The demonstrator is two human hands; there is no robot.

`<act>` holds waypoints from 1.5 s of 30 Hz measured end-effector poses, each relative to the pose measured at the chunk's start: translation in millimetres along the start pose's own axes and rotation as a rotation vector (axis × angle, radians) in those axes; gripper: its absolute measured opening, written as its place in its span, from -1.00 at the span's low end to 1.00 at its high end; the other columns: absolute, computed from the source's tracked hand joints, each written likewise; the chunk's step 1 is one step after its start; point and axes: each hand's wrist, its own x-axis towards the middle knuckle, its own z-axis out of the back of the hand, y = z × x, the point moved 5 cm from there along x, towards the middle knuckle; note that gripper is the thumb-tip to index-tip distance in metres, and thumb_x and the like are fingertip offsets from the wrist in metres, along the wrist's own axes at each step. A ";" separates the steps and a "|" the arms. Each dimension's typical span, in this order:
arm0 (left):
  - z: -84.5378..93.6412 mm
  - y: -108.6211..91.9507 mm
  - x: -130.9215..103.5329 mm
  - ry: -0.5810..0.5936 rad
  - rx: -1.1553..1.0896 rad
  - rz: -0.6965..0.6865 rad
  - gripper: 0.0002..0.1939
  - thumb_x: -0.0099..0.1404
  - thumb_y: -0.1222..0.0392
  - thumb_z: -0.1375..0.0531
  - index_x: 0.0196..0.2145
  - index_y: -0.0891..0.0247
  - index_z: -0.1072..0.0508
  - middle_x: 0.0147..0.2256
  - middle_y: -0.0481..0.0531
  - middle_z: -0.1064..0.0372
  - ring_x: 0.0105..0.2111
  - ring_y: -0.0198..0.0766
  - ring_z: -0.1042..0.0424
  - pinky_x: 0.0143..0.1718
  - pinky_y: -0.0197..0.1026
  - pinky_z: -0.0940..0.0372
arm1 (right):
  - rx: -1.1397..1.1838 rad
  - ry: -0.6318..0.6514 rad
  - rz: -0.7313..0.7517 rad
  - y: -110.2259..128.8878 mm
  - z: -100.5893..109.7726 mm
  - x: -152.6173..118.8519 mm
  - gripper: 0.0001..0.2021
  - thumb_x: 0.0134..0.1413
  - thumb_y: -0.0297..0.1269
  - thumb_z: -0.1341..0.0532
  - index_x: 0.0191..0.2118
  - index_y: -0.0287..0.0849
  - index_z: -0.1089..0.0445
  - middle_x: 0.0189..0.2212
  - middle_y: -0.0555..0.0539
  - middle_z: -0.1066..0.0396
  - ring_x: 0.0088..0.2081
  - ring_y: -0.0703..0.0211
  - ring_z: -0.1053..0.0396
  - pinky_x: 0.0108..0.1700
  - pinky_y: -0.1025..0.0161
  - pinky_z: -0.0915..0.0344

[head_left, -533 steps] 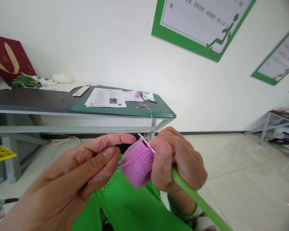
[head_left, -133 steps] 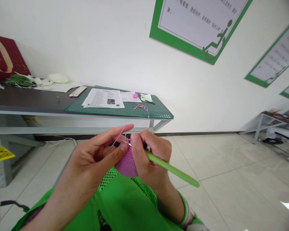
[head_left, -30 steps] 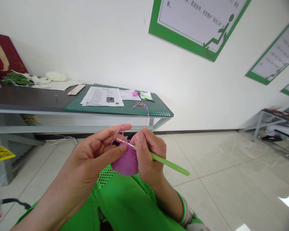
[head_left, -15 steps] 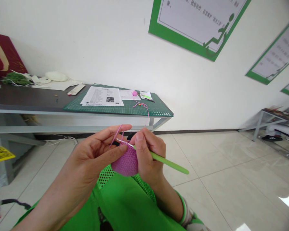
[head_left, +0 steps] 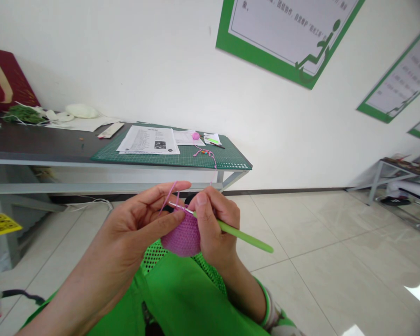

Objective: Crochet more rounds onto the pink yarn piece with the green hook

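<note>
A rounded piece of pink crochet work (head_left: 182, 238) hangs between my hands above my lap. My left hand (head_left: 140, 219) pinches its upper edge between thumb and fingers, with pink yarn (head_left: 168, 198) running over the raised index finger. In my right hand (head_left: 217, 219) is a crochet hook (head_left: 248, 240) with a green handle, gripped like a pen. Its silver tip points left at the top edge of the work, close to my left thumb, with yarn around the shaft. The exact loops at the tip are too small to make out.
Ahead, a dark table (head_left: 49, 144) carries a green cutting mat (head_left: 143, 161), printed sheets (head_left: 143, 140) and a small pink yarn ball (head_left: 195, 136). A strand hangs from the mat's edge toward my hands. White material (head_left: 82, 111) and a red bag (head_left: 10, 79) are farther left.
Almost nothing differs. The right hand and the hook's handle end have shifted very slightly left; both hands keep the same hold.
</note>
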 end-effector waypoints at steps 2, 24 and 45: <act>0.1 -0.1 -0.6 0.005 0.002 0.000 -0.61 0.09 0.16 -0.36 -0.08 0.05 -0.50 -0.33 -0.11 -0.56 -0.26 -0.32 -0.47 -0.31 -0.49 -0.35 | 0.002 0.000 -0.001 -0.3 0.2 -0.1 -0.68 0.23 -0.22 -0.06 -0.55 -0.18 -0.17 -0.65 0.12 -0.10 -0.59 0.43 -0.06 -0.55 0.39 0.01; -3.0 -1.2 2.4 0.029 -0.005 -0.008 -0.69 0.14 0.19 -0.33 -0.12 0.05 -0.52 -0.34 -0.13 -0.55 -0.31 -0.35 -0.46 -0.32 -0.49 -0.34 | 0.051 0.022 -0.053 -7.3 -2.1 -2.4 -0.67 0.22 -0.17 -0.05 -0.55 -0.16 -0.15 -0.65 0.11 -0.06 -0.59 0.40 -0.02 -0.55 0.35 0.03; -2.2 2.3 3.4 0.040 -0.014 -0.018 -0.71 0.16 0.24 -0.30 -0.13 0.02 -0.52 -0.33 -0.18 -0.56 -0.31 -0.36 -0.45 -0.33 -0.50 -0.34 | 0.118 0.068 -0.120 -17.5 -7.5 -3.9 -0.63 0.23 -0.15 -0.04 -0.57 -0.16 -0.09 -0.65 0.12 0.01 -0.58 0.38 0.02 -0.53 0.33 0.05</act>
